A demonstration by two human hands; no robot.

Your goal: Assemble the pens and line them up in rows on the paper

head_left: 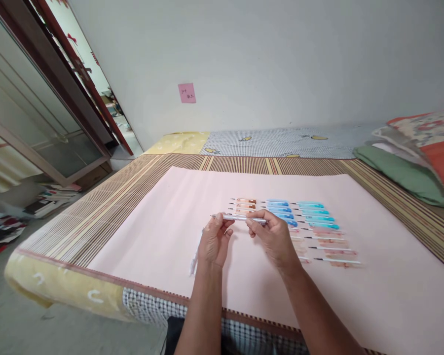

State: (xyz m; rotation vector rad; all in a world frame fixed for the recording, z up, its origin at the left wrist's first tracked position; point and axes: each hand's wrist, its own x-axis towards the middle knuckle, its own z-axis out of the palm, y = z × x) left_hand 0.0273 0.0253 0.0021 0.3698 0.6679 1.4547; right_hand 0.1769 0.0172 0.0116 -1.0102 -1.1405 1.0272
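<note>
Both of my hands hold one pale grey pen (240, 217) level above a large pink sheet (163, 231). My left hand (215, 240) pinches the pen's left end, near its tip. My right hand (272, 236) pinches its right end. Behind and to the right of my hands lie rows of pens on the sheet: brown-capped ones (244, 204), blue-capped ones (281, 207), turquoise-capped ones (318, 214) and pink-capped ones (335, 249). A small white piece (193, 264) lies on the sheet just left of my left wrist.
The sheet lies on a striped woven mat (96, 212) on a bed. Folded bedding and pillows (414, 158) are piled at the right. A pink note (187, 92) is stuck on the wall. Books (52, 197) lie on the floor at the left, by a door.
</note>
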